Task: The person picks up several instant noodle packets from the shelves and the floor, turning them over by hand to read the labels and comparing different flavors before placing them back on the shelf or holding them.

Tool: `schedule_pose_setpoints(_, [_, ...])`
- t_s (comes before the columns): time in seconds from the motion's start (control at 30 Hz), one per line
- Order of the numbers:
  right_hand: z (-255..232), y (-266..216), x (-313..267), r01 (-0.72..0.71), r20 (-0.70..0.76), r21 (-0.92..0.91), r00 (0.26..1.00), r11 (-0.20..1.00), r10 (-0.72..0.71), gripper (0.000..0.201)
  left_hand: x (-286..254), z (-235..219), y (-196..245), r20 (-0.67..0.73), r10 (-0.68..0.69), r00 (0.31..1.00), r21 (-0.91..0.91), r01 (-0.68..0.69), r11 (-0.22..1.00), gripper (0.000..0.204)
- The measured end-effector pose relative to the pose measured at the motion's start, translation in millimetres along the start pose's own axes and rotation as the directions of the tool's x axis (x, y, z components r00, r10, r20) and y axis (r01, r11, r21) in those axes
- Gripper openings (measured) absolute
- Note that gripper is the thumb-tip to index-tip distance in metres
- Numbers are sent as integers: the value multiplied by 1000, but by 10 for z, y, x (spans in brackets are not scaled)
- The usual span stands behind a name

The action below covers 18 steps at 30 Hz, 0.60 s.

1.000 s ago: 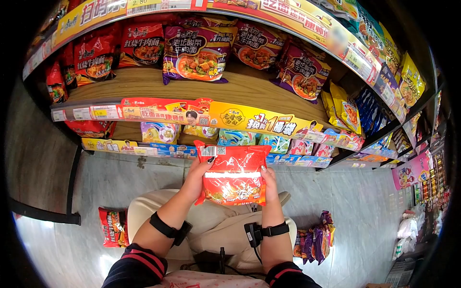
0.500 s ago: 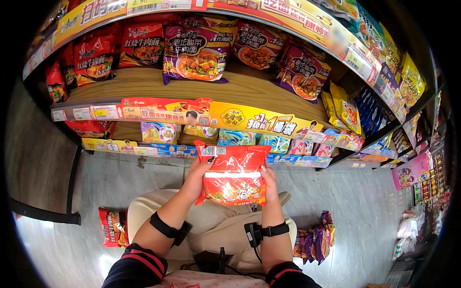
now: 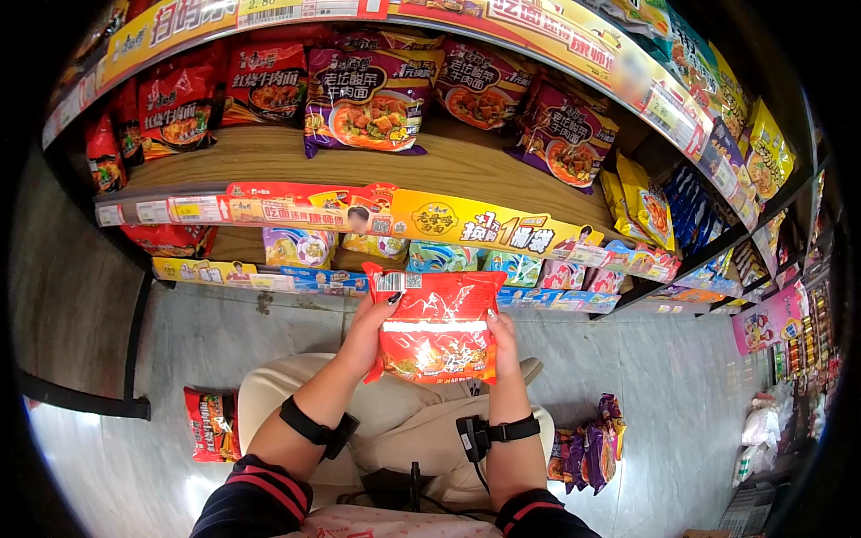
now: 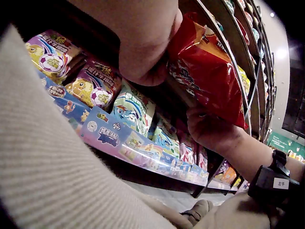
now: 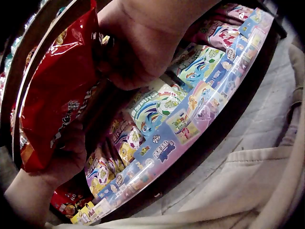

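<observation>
A red, shiny noodle packet is held up in front of the lap, its barcode at the upper left. My left hand grips its left edge, thumb on the face. On the opposite edge, my right hand holds it with the thumb on the front; most fingers of both hands are hidden behind it. Both wrist views show the red packet from the side, between the two hands.
Shelves ahead hold red packets, purple packets and yellow packets. A price-label strip edges the wooden shelf. On the floor lie red packets at left and purple packets at right.
</observation>
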State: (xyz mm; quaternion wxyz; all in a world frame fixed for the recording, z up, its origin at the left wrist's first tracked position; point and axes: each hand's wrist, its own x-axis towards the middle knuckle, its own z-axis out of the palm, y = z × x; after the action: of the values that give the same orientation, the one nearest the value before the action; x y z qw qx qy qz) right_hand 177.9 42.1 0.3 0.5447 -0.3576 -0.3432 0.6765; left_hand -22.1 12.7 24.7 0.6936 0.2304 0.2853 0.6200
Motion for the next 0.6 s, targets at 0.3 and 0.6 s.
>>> schedule_pose_setpoints(0.3, [4, -3, -7, 5, -7, -22, 1000, 1000, -5, 29, -17, 47, 28, -22, -7, 1000, -18, 7, 1000, 35])
schedule_pose_setpoints(0.6, [2, 6, -9, 2, -36, -2, 999, 1000, -2, 26, -15, 49, 26, -17, 4, 1000, -14, -4, 1000, 36])
